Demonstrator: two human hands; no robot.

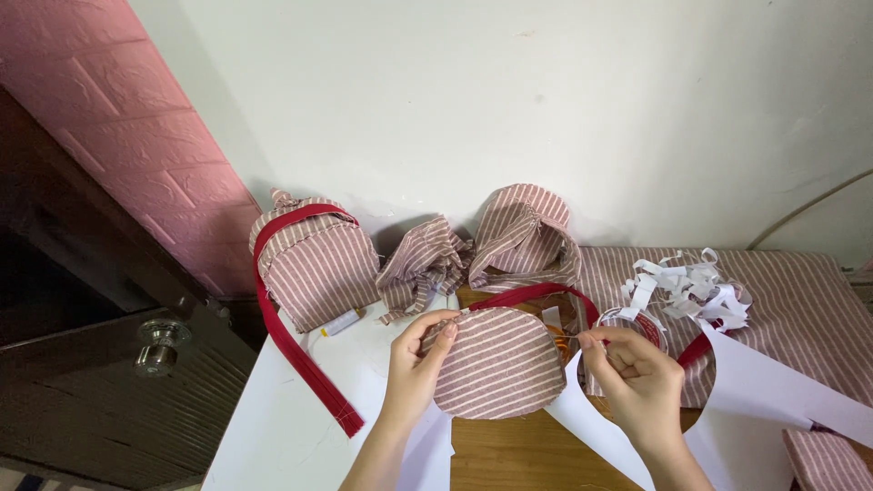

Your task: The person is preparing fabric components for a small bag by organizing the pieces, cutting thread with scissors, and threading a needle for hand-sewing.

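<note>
Oval pink-and-white striped fabric panel (498, 364), near centre above counter (518, 455): left hand (414, 368) pinching left edge, right hand (637, 377) pinching a needle at right edge. Step judged: hand-stitching red strap (532, 294). Next needs steady needle placement.

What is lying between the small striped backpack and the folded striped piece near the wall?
Head view: a crumpled striped fabric piece lies between the backpack and the folded piece.

Striped oval fabric piece (498, 364), upright above table.
</note>
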